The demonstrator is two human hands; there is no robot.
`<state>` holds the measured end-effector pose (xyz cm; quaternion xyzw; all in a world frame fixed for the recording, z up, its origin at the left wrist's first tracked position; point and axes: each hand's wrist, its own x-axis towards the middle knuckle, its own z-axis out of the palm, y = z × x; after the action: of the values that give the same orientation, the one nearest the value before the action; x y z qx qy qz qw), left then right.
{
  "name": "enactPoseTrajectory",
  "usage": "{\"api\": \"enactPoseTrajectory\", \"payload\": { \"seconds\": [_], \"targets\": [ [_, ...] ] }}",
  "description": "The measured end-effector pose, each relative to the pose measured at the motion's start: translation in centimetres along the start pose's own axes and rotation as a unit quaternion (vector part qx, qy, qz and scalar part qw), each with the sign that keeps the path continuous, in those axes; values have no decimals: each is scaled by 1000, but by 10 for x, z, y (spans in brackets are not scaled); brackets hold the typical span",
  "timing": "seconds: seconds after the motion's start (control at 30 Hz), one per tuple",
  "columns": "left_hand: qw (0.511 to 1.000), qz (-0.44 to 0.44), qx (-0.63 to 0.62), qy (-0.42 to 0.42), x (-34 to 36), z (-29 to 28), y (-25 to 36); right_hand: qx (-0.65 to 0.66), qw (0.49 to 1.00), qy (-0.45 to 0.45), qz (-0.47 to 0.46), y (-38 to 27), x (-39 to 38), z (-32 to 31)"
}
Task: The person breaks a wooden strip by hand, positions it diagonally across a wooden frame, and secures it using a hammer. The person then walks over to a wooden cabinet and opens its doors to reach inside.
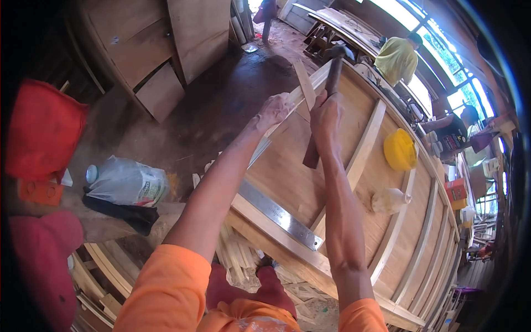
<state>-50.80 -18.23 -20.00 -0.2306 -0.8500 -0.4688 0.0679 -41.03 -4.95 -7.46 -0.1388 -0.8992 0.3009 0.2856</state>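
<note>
My left hand (272, 113) is closed at the pale batten (317, 76) along the far left edge of a framed plywood panel (362, 94); whatever its fingertips pinch is too small to make out. My right hand (326, 116) grips the dark shaft of a hammer (333, 76), held upright over the panel with its head at the top. A loose thin slat (304, 86) slants between my hands. A steel square (276, 216) lies along the panel's near edge. To the right, a yellow container (399, 148) and a whitish plastic bottle (390, 200) rest on the panel.
Cabinet boards (196, 36) stand at back left over a dark floor (215, 83). A red bag (44, 133) and a bagged bottle (127, 182) sit at left. A co-worker in yellow (395, 61) bends at a bench behind the panel; another person (470, 124) is further right.
</note>
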Motion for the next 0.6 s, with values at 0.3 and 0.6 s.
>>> {"api": "enactPoseTrajectory", "payload": {
  "seconds": [0.3,0.6],
  "targets": [
    [999,13,41,-17,17,11,6,33,996,-85,12,-13,0,-66],
    [998,-31,3,56,0,4,30,228,948,35,218,-46,-195,-366]
  ]
}}
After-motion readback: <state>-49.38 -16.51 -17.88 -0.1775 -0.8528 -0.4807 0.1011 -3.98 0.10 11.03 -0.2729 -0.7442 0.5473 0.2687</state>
